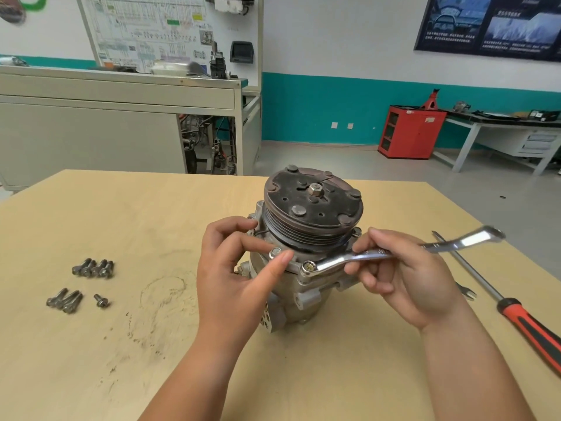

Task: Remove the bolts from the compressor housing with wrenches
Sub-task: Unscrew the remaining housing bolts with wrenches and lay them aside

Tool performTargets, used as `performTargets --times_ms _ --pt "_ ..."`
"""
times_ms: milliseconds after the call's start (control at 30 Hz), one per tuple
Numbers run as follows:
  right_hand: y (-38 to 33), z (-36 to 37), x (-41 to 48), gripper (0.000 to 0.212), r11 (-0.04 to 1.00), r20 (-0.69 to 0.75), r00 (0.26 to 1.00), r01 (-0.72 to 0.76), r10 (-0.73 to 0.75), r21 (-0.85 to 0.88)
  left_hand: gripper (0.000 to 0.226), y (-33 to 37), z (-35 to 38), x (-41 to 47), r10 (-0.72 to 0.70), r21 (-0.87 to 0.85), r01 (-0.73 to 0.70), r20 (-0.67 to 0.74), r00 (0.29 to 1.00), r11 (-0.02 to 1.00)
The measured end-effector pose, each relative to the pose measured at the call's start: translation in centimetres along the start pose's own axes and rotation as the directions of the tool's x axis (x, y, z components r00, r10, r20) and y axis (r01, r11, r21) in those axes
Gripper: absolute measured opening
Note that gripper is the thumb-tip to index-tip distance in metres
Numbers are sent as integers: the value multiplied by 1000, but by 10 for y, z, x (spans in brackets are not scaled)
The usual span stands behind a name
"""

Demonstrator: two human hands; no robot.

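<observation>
The compressor [303, 244] stands pulley-up mid-desk [121, 208], the left hand [236, 268] grasping its flange while the right hand [394, 278] grips a wrench [364, 256] ringed on the near bolt [309, 266].

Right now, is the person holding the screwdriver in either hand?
No, the screwdriver lies on the table, while the right hand grips a wrench and the left hand holds the compressor.
</observation>
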State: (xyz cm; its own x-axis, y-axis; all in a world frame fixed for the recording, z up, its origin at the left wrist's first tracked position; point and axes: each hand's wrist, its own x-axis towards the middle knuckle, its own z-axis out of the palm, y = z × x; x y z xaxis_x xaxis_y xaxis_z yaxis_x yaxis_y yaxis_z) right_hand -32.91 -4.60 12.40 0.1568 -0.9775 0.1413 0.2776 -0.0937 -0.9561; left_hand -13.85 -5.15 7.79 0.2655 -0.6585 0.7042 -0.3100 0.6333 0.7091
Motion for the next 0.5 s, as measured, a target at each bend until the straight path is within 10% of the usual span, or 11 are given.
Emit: performTargets --times_ms 233,500 --pt "4 -1 -26 24 940 -98 991 118 -91 319 21 0 -1 2 10 1 -10 23 1000 1000" --pt "32 39 -58 50 947 -280 912 319 -300 23 15 -2 -10 -1 104 -46 -97 184 977 994"
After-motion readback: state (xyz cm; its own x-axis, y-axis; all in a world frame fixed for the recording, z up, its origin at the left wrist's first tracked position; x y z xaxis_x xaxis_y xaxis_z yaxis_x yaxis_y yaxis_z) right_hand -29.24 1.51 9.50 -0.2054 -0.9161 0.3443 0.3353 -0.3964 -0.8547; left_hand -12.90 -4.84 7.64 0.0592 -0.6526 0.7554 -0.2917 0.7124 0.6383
